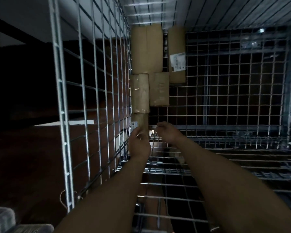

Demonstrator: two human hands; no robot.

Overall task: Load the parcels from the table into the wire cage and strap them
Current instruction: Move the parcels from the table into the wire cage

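I look down into the wire cage. Several brown cardboard parcels lie in a row along its left wall: a large one at the far end, one with a white label, a flat one and a taped one. Nearest to me is a small parcel with a white label on its left side. My left hand curls its fingers round the near end of this small parcel. My right hand hovers just right of it, fingers loosely bent, a small gap between them and the parcel.
The cage floor mesh to the right of the parcels is bare. The cage's front wire panel lies under my forearms. A dark reddish floor shows outside the left wall. The picture is dim and blurred.
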